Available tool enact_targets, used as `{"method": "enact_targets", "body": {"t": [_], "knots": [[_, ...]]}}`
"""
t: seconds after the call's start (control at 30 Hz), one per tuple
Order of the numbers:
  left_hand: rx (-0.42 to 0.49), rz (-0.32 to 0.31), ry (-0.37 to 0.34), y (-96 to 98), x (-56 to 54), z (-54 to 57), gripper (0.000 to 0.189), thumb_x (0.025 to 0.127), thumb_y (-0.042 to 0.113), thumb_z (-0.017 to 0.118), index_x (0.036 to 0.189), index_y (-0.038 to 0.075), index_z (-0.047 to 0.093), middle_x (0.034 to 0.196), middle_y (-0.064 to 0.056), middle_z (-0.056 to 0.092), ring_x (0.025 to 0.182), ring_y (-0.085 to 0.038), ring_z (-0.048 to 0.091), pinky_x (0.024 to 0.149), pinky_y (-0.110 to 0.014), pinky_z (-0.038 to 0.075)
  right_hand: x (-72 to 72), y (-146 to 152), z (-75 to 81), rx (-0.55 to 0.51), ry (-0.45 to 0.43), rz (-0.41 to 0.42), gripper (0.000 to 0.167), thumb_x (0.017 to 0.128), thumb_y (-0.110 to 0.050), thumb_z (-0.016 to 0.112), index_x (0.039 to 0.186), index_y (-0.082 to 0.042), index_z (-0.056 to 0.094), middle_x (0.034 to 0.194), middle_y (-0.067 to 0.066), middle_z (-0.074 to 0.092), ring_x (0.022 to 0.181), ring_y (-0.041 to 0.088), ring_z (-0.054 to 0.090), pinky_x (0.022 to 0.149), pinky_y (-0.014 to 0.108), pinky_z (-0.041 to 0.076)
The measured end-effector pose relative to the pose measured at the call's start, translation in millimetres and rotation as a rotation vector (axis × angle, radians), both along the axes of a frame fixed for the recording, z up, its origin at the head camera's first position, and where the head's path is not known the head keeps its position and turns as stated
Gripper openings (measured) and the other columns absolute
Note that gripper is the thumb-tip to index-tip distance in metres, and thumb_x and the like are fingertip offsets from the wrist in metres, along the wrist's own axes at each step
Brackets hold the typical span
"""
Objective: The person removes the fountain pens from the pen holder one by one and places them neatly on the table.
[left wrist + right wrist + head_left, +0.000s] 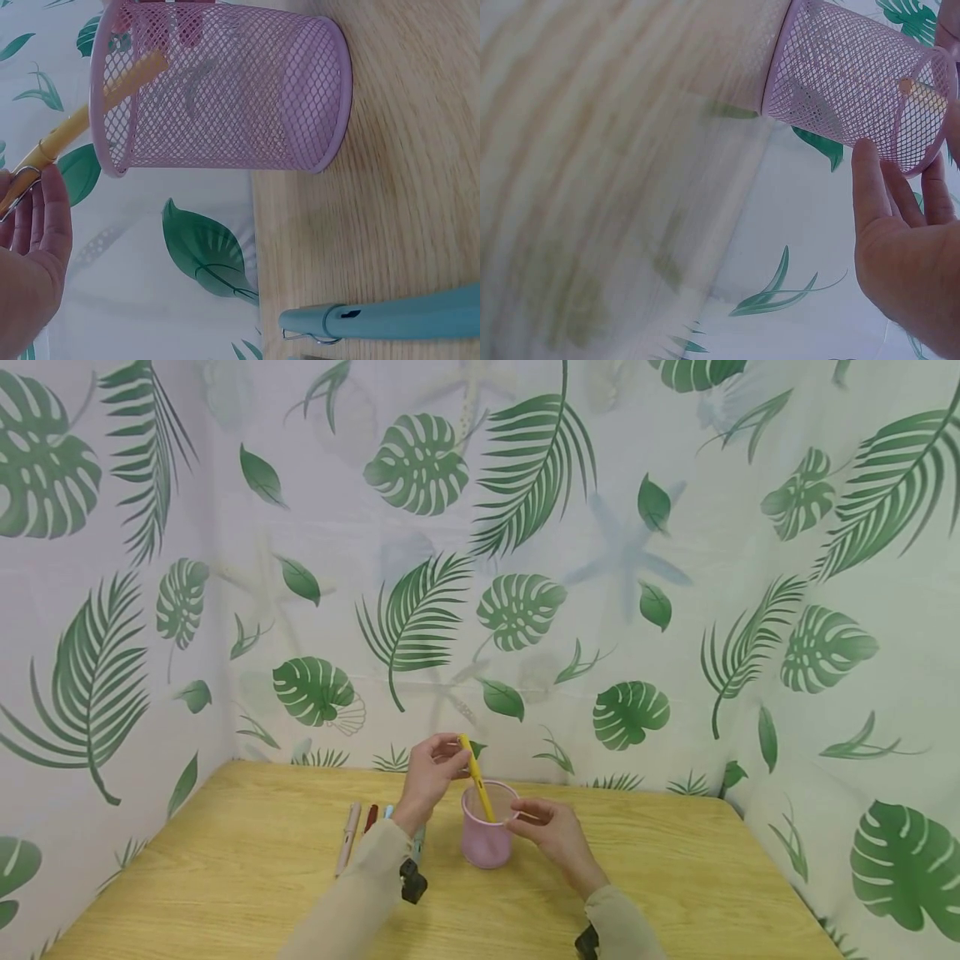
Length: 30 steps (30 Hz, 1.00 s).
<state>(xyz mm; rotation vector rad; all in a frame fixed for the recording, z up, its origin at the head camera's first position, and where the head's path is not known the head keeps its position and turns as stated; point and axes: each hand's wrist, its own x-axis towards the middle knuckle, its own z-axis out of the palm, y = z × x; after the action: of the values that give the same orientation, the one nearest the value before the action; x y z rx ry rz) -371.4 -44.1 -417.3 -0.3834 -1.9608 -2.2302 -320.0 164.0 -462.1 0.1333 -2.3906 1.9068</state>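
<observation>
A yellow pen (477,777) slants down into a pink mesh pen holder (486,845). My left hand (431,778) pinches the pen near its upper, clip end, above the rim. In the left wrist view the pen's lower end (150,69) shows through the mesh, just inside the mouth. At the right side of the holder, my right hand (557,838) grips it by the rim. The right wrist view shows a fingertip (865,150) against the mesh and other fingers at the rim. The holder stands upright on the wooden table (225,877).
Left of the holder lie a beige pen (348,839), a dark red pen (371,817), a light blue pen (388,811) and a teal pen (397,316), partly hidden by my left forearm. A leaf-patterned curtain (525,710) rises behind the table's back edge and at both sides.
</observation>
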Motion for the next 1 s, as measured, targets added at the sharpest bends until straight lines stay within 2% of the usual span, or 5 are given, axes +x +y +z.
{"method": "enact_targets", "body": {"t": [0.23, 0.47, 0.63, 1.0], "knots": [[0.004, 0.014, 0.003, -5.6, 1.8, 3.8, 0.042, 0.09, -0.001, 0.067, 0.13, -0.006, 0.055, 0.112, -0.024, 0.062, 0.09, -0.019, 0.068, 0.086, -0.048, 0.057, -0.1, 1.2, -0.5, -0.002, 0.01, 0.014, 0.028, 0.083, -0.008, 0.078, 0.109, 0.0, 0.071, 0.122, 0.017, 0.067, 0.115, 0.035, 0.064, 0.092, 0.038, 0.056], [0.002, 0.033, 0.016, -14.2, 0.9, 5.8, 0.044, 0.088, -0.003, 0.067, 0.131, -0.001, 0.057, 0.109, -0.018, 0.062, 0.09, -0.018, 0.067, 0.082, -0.037, 0.06, 1.1, 0.2, 0.6, 0.001, 0.0, -0.005, 0.028, 0.082, -0.007, 0.078, 0.108, 0.0, 0.072, 0.121, 0.017, 0.068, 0.114, 0.034, 0.064, 0.092, 0.039, 0.056], [0.041, 0.055, 0.028, -21.6, -0.8, 8.0, 0.047, 0.089, -0.006, 0.064, 0.134, 0.003, 0.056, 0.107, -0.016, 0.063, 0.086, -0.015, 0.066, 0.082, -0.039, 0.059, 0.8, 0.0, 0.9, 0.013, -0.005, -0.006, 0.029, 0.082, -0.008, 0.079, 0.109, -0.002, 0.072, 0.121, 0.016, 0.068, 0.115, 0.034, 0.064, 0.093, 0.039, 0.055], [0.025, 0.079, 0.045, -34.9, 0.5, 13.2, 0.047, 0.091, -0.006, 0.063, 0.134, 0.01, 0.058, 0.107, -0.019, 0.062, 0.085, -0.016, 0.066, 0.08, -0.038, 0.06, 1.8, 1.3, 0.5, 0.01, 0.007, 0.013, 0.031, 0.083, -0.009, 0.078, 0.111, 0.002, 0.07, 0.121, 0.019, 0.068, 0.114, 0.034, 0.064, 0.093, 0.039, 0.055]]}}
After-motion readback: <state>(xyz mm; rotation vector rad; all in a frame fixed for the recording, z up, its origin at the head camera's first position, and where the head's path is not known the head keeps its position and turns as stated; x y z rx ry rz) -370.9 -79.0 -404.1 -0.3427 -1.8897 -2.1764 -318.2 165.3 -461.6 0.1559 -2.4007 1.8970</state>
